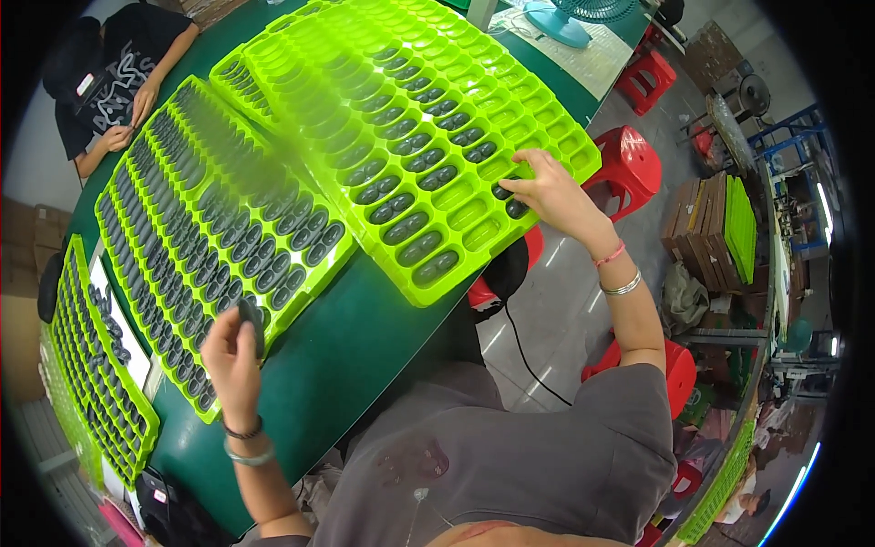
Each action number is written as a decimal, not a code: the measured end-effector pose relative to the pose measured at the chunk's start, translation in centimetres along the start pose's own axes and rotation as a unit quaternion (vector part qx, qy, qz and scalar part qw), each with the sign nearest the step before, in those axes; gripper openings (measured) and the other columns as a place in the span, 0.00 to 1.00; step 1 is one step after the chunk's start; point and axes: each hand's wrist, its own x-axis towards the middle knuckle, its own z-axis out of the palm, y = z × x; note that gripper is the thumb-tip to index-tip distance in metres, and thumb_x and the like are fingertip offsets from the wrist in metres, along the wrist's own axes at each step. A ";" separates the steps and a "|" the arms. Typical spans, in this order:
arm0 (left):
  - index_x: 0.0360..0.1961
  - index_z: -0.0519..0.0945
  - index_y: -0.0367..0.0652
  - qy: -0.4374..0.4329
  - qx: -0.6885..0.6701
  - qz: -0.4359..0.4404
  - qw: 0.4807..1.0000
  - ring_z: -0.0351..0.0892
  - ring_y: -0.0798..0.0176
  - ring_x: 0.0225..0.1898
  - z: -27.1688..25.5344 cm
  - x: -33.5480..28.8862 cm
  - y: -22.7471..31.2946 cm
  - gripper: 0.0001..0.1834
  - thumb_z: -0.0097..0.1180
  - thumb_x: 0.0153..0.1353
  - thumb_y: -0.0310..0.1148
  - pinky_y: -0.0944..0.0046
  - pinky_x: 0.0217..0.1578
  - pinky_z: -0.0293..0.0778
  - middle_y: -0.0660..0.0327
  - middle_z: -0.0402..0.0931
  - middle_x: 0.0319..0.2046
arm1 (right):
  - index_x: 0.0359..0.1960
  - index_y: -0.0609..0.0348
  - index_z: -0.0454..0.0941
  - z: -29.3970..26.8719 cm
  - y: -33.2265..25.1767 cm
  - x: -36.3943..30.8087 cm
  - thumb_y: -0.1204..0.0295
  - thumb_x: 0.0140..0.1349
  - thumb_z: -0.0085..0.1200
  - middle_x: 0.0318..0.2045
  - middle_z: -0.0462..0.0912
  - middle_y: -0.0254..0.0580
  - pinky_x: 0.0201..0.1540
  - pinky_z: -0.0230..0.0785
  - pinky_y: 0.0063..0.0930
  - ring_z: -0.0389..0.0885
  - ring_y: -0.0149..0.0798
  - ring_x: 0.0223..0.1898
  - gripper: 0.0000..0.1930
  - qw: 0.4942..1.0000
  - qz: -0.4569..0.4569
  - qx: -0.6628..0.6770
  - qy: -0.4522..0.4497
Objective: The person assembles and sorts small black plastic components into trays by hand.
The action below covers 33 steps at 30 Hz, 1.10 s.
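My left hand (232, 363) is closed on a dark oval two-holed piece (252, 321), held upright over the near edge of a bright green tray (314, 296) filled with similar pieces. My right hand (550, 193) reaches over the near right corner of a second green tray (428, 294). Its thumb and index finger are apart, and the thumb is at a dark oval piece (516, 209) in a slot. Slots on this tray's left side hold dark pieces (435, 267), while many on the right are bare, including a slot (478, 235) beside my hand.
A third filled tray (137, 424) lies far left on the green table (310, 351). Across it, another person's hands (128, 128) work at the tray edge. A teal fan (570, 23) stands at the back. Red stools (629, 169) and a black cable (524, 351) are to the right.
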 end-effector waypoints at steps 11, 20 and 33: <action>0.35 0.72 0.38 -0.177 -0.307 -0.155 0.922 0.69 0.75 0.18 8.8 -5.0 1.8 0.08 0.40 0.59 0.22 0.77 0.16 0.67 0.57 0.78 0.29 | 0.27 0.56 0.80 -0.1 0.5 1.0 0.69 0.47 0.58 0.35 0.77 0.35 0.56 0.59 0.37 0.70 0.42 0.50 0.06 0.995 -0.103 0.000 0.013; 0.38 0.73 0.36 -0.261 -0.369 -0.225 0.863 0.69 0.73 0.15 14.7 -5.4 3.1 0.08 0.44 0.60 0.27 0.74 0.18 0.70 0.63 0.74 0.25 | 0.35 0.55 0.79 0.8 0.2 -0.9 0.73 0.48 0.55 0.40 0.77 0.37 0.57 0.59 0.36 0.71 0.42 0.51 0.10 0.996 -0.076 -0.030 0.025; 0.40 0.72 0.33 -0.259 -0.395 -0.223 0.852 0.69 0.72 0.17 15.4 -4.9 3.9 0.10 0.44 0.59 0.26 0.72 0.19 0.72 0.61 0.73 0.25 | 0.35 0.60 0.78 0.6 0.3 -0.1 0.78 0.45 0.53 0.35 0.77 0.41 0.50 0.65 0.32 0.74 0.41 0.44 0.12 0.994 -0.101 -0.001 0.039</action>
